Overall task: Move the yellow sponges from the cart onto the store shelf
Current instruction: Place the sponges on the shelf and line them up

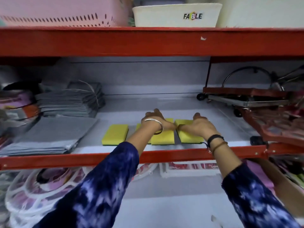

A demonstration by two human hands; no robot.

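Three yellow sponges lie side by side on the white shelf board [213,139] with its red front rail. The left sponge [115,134] lies alone, untouched. My left hand [156,121] rests palm down on the middle sponge [162,137], fingers reaching toward the back. My right hand [199,125] rests on the right sponge [190,137] in the same way. The thumbs nearly meet between the two sponges. Both forearms cross the red rail. No cart is in view.
A stack of grey cloths [70,99] and flat grey packs [49,137] fill the shelf's left. Red metal trolleys [246,96] crowd the right. A red shelf beam [148,41] hangs overhead with a pink basket [62,12] and white tub [176,15].
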